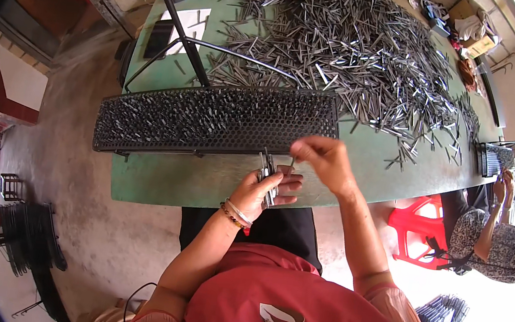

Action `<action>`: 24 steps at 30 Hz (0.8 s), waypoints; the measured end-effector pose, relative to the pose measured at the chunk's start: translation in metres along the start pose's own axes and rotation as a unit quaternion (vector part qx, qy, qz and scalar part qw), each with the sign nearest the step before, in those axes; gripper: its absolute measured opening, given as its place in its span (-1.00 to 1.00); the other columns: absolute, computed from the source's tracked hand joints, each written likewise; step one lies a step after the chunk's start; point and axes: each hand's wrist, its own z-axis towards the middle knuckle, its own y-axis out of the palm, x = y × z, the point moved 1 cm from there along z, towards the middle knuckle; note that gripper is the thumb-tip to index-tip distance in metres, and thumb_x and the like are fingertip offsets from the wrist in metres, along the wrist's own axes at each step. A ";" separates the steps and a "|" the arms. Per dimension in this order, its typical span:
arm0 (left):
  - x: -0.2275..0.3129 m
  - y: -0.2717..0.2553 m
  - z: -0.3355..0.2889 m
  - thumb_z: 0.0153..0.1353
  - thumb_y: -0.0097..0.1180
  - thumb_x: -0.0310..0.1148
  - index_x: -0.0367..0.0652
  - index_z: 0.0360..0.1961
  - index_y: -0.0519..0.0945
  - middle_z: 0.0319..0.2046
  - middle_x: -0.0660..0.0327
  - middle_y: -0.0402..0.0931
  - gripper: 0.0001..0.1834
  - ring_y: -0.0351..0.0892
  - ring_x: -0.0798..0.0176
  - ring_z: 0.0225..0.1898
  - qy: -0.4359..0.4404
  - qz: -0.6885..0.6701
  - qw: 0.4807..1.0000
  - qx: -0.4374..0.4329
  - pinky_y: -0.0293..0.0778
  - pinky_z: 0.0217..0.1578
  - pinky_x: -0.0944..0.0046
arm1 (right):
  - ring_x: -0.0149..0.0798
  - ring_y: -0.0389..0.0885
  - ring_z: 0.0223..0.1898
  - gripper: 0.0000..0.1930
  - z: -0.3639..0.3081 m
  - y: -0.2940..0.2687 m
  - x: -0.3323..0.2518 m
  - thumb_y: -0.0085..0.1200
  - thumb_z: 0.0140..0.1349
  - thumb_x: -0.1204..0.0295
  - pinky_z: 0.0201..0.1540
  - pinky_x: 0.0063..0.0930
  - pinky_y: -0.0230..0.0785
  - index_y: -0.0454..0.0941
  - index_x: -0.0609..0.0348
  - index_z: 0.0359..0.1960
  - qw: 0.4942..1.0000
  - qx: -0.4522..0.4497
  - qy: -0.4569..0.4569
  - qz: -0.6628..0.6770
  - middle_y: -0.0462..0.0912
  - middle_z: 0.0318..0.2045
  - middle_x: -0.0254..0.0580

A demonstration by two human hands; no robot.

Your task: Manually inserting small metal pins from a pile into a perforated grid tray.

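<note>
Workshop: dark strips [377, 59] (great many) heaped on worktable [163, 179].

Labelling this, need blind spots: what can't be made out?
Head view: exact count of metal pieces in the left hand; they overlap, fingers cover some.
Head view: bottom of the heap; upper pieces bury it.
Head view: top of the black pole; cut off by the upper edge.

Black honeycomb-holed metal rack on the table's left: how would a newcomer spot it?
Find the wide green table. Across its left side, nearer than the heap of loose dark metal strips, lies the black metal rack. Unlike that heap, it is rectangular, honeycombed with holes.
</note>
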 end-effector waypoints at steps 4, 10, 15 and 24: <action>0.001 0.006 0.006 0.33 -0.08 -0.32 -0.30 0.06 0.37 -0.05 -0.03 0.50 -0.64 0.55 0.09 -0.05 -0.007 0.032 0.999 -0.008 0.54 -0.09 0.08 | -0.46 0.58 -0.39 -0.84 0.019 -0.026 -0.004 0.17 0.17 0.43 -0.29 -0.56 0.43 0.63 0.28 -0.29 0.966 0.209 -0.100 -0.116 0.66 -0.43 -0.21; -0.003 0.001 0.036 0.32 -0.08 -0.39 -0.35 0.00 0.41 -0.06 -0.09 0.49 -0.70 0.55 0.06 -0.05 -0.040 -0.042 0.998 -0.036 0.52 -0.06 0.09 | -0.29 0.61 -0.38 -0.86 0.053 -0.029 0.017 0.20 0.10 0.47 -0.26 -0.50 0.40 0.63 0.23 -0.30 0.926 0.256 -0.204 -0.186 0.67 -0.40 -0.17; -0.014 -0.015 0.038 0.30 -0.05 -0.42 -0.34 -0.05 0.44 -0.07 -0.11 0.49 -0.74 0.55 0.06 -0.05 -0.038 -0.048 0.998 0.004 0.52 -0.05 0.08 | -0.19 0.62 -0.38 -0.89 0.055 -0.028 0.030 0.19 0.09 0.48 -0.22 -0.45 0.34 0.64 0.19 -0.33 0.909 0.280 -0.233 -0.202 0.66 -0.40 -0.15; -0.011 -0.013 0.024 0.29 0.00 -0.32 -0.25 -0.05 0.47 -0.11 0.00 0.53 -0.72 0.57 0.12 -0.11 -0.034 -0.035 0.999 0.013 0.56 -0.12 0.11 | -0.20 0.50 -0.29 -0.86 0.054 -0.020 0.030 0.24 -0.01 0.43 -0.22 -0.35 0.25 0.64 0.12 -0.37 0.830 0.244 -0.327 -0.381 0.55 -0.32 -0.29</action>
